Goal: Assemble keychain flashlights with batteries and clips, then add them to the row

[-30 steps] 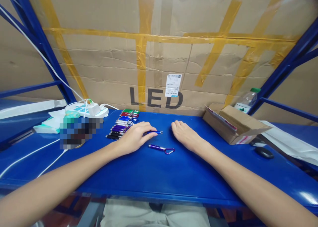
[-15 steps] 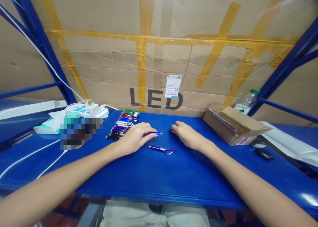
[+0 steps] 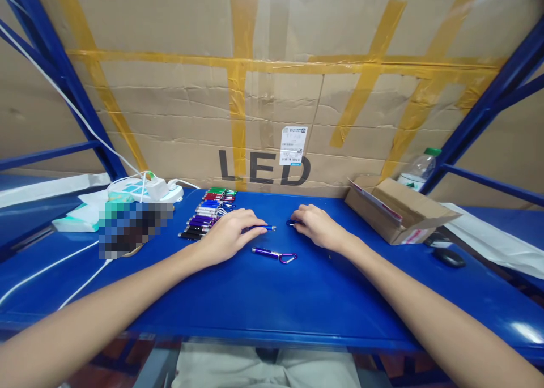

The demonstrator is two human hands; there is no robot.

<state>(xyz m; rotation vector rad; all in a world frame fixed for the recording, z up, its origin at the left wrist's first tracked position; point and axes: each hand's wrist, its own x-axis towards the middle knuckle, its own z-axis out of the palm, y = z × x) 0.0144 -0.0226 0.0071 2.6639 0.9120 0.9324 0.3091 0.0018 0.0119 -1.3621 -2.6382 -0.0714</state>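
Note:
My left hand is closed on a slim blue keychain flashlight, whose end sticks out past the fingertips to the right. Across a short gap, my right hand pinches a small dark blue clip, mostly hidden by the fingers; it looks like a carabiner. On the table just below the hands lies a purple keychain flashlight with a purple carabiner at its right end. Beside my left hand, several more flashlights in green, red, blue, white, purple and black lie in a row, partly covered by that hand.
The blue table backs onto a large taped cardboard sheet. At left are a power strip, white cables, a tissue pack and a blurred-out object. An open cardboard box, a bottle and a black mouse stand right.
The fingers of my right hand have shifted slightly, and more of the blue clip shows. My left hand keeps its hold on the blue flashlight. The whole view has moved a little.

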